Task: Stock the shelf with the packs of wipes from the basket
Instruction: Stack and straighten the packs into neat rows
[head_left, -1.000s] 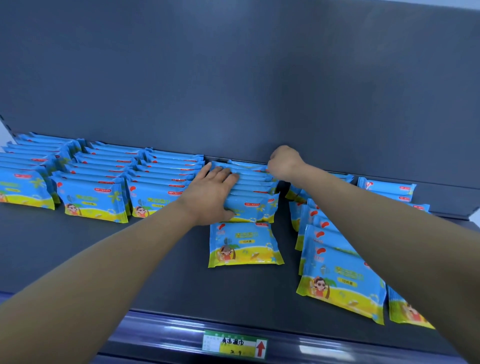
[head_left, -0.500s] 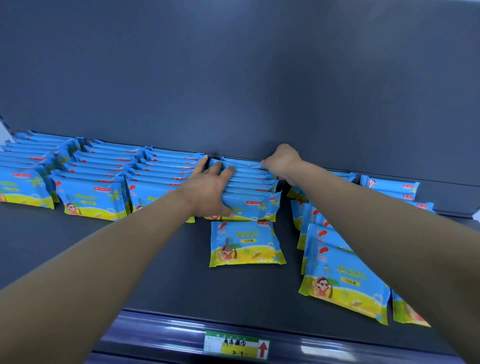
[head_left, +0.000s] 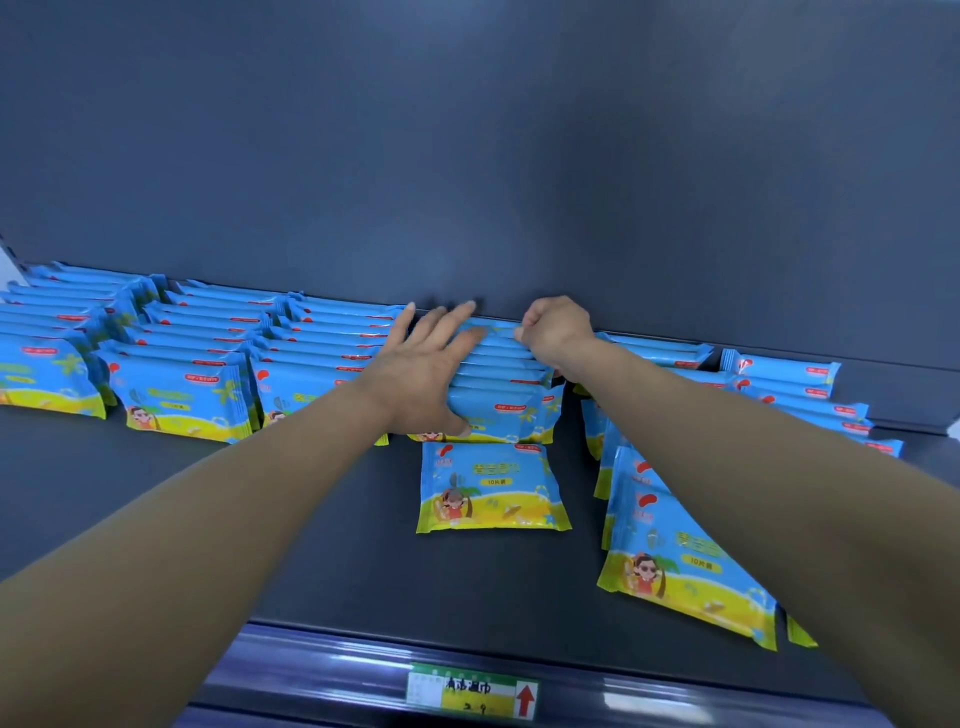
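Left hand (head_left: 415, 371) presses, right hand (head_left: 558, 332) pinches 1 stack (head_left: 501, 387)

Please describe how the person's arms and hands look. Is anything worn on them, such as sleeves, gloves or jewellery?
Both arms are bare as far as the frame edge: no sleeve shows on the left forearm or the right forearm. The left hand and the right hand wear no gloves. No watch, bracelet or ring is visible on the sides that show.

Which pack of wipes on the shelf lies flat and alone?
The pack in the middle, just in front of the row under the left hand. All others stand or lean in rows.
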